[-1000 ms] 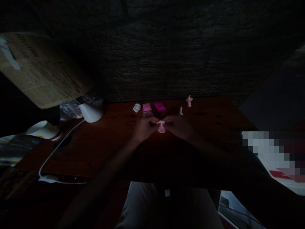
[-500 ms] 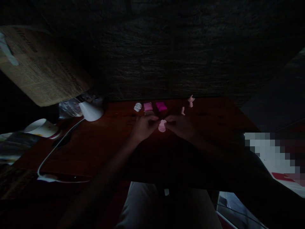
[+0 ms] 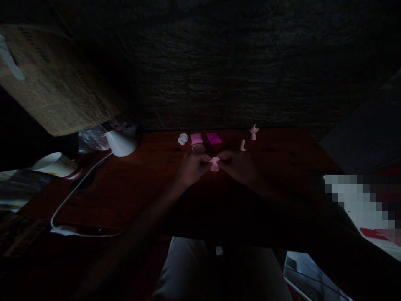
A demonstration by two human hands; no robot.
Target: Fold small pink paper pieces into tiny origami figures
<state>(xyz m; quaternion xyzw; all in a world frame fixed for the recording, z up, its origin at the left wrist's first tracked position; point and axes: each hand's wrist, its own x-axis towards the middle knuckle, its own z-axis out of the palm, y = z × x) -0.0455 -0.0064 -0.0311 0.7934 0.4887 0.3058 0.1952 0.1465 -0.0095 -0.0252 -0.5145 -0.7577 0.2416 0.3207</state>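
Observation:
Between my two hands is a small pale pink piece of modelling clay (image 3: pixel 214 164), wider at its top and bottom than in the middle. My left hand (image 3: pixel 194 168) pinches its left side, and my right hand (image 3: pixel 235 166) pinches its right side. Beyond the left hand lie a white lump (image 3: pixel 183 139), a pink block (image 3: pixel 196 138), a magenta block (image 3: pixel 214 138) and a dull beige piece (image 3: pixel 198 148). Past the right hand stand a small pale pink upright piece (image 3: pixel 243 145) and a larger forked pale pink piece (image 3: pixel 254 132).
The brown wooden table (image 3: pixel 150 175) meets a dark stone-patterned wall (image 3: pixel 203 83). At left are a white cone-shaped lamp base (image 3: pixel 121 144) with a cord (image 3: pixel 72 192), a paper cup (image 3: pixel 56 164) and a cardboard box (image 3: pixel 59 83). The room is very dim.
Both hands stay pinched on the pink clay, whose middle looks narrower now. The whole view has shifted slightly; the things on the table have not moved.

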